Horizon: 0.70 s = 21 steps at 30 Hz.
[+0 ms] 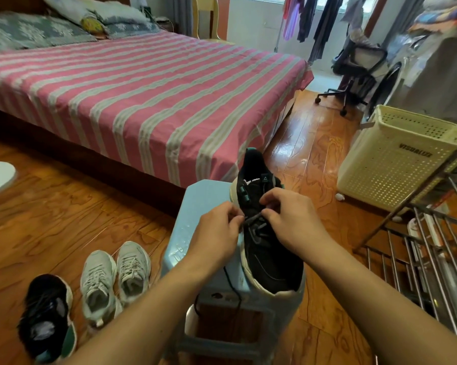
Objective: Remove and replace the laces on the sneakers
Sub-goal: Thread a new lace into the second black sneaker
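A black sneaker (264, 233) with a pale sole and teal accents lies on a light blue plastic stool (203, 204) in the lower centre of the frame, its toe toward the camera and its heel and tongue pointing away toward the bed. Both hands meet over the laced part of the shoe. The left hand (217, 233) has its fingers curled, with thumb and fingertips pinched on the dark lace (256, 219) at the left side of the eyelets. The right hand (288, 217) is also curled, its fingers pinching the same lace just right of the middle of the shoe. A loose length of the lace trails off the sneaker's left side, across the stool top and down over its front edge.

On the wooden floor (64, 206) in the lower left stands a pair of grey-white sneakers (114, 277), laced, side by side, and left of them a second black sneaker (47, 320) near the bottom edge.

A bed (143, 96) with a pink and white striped sheet fills the upper left and centre. A cream perforated laundry basket (396, 159) sits at the right, with a metal rack (427, 248) below it in the lower right corner. A black office chair (353, 67) and hanging clothes (314, 19) are in the upper right.
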Tool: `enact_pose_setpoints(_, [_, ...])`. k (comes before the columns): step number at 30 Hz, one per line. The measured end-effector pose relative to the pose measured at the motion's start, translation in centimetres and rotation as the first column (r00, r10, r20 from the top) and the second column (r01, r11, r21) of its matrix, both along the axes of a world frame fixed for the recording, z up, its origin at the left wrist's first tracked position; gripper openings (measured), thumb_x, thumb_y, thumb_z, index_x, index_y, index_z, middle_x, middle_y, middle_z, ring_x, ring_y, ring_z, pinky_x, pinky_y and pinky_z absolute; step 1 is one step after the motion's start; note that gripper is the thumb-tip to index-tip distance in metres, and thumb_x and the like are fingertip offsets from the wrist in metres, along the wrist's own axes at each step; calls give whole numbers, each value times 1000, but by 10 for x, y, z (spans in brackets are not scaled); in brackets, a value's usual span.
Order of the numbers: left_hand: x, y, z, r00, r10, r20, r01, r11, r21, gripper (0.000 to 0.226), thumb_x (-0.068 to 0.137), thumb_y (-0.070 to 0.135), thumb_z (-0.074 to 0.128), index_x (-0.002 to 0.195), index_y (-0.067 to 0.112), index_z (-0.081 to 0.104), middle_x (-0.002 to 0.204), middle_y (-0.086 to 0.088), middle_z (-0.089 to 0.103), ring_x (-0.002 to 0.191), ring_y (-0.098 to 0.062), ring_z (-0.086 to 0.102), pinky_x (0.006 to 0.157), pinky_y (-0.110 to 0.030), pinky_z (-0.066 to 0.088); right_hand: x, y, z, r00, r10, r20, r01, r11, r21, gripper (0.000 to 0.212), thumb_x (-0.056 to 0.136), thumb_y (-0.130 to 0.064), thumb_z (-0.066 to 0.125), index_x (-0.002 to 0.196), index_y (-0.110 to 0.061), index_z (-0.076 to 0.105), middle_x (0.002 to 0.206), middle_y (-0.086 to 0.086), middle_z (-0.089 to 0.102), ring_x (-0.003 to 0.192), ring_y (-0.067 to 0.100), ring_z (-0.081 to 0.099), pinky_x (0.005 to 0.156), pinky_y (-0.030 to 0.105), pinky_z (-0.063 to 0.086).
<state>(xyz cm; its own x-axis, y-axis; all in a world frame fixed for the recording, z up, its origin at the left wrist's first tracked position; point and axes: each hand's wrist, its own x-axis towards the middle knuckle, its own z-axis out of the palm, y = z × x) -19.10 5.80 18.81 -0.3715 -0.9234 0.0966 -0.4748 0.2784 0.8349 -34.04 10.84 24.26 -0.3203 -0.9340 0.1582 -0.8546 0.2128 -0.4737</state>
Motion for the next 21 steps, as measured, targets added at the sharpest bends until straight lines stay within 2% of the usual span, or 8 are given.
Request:
enact_pose_setpoints(2, [0,-2,1,999,33,-21,-33,999,-31,14,101,22,61,88,22,65,81,8,67,80,-9,62,73,-31,50,0,1,0,1000,-3,20,2,1000,16,20,91,-19,69,110,-26,72,101,-5,69,98,14,62,85,24,45])
enact_pose_setpoints(6, [-5,-1,5,993,60,-98,-64,997,-38,14,102,20,59,89,22,64,82,11,63,81,-5,59,69,-19,45,2,2,1,999,2,44,-3,1000,30,24,92,-18,67,114,-28,72,108,-5,66,102,13,61,90,24,46])
enact_pose_setpoints(10, [-11,-1,6,981,83,-178,-83,997,7,11,99,18,64,91,22,69,84,9,69,85,-8,66,78,-30,55,8,2,-1,996,28,85,-29,1000,8,28,94,-19,64,119,-28,72,112,-2,61,107,15,57,97,29,46])
enact_pose_setpoints(13, [-15,0,7,975,112,-194,-107,994,34,10,98,18,66,90,24,70,84,9,70,85,-7,67,78,-29,57,15,0,-4,996,-17,88,13,999,37,32,91,-21,64,121,-29,70,106,-3,58,110,19,54,98,36,47])
enact_pose_setpoints(15, [-16,3,7,973,132,-191,-128,991,36,12,98,17,66,89,26,67,86,11,68,86,-5,65,76,-25,54,19,-2,-4,994,-68,89,60,994,93,32,90,-24,64,121,-31,69,113,-3,57,116,22,51,101,43,47])
enact_pose_setpoints(18, [-14,5,6,973,141,-184,-137,990,32,12,97,13,67,93,25,68,87,13,66,87,-3,63,74,-15,48,25,-6,3,994,-104,19,99,980,170,31,90,-32,64,120,-33,67,123,-1,57,124,26,45,102,39,40])
enact_pose_setpoints(21, [-8,3,5,975,140,-171,-138,990,21,15,96,8,67,97,21,75,86,15,67,87,0,63,71,-4,44,30,-8,5,994,-104,-32,109,974,201,29,88,-39,65,116,-33,66,122,1,56,123,29,45,98,39,38])
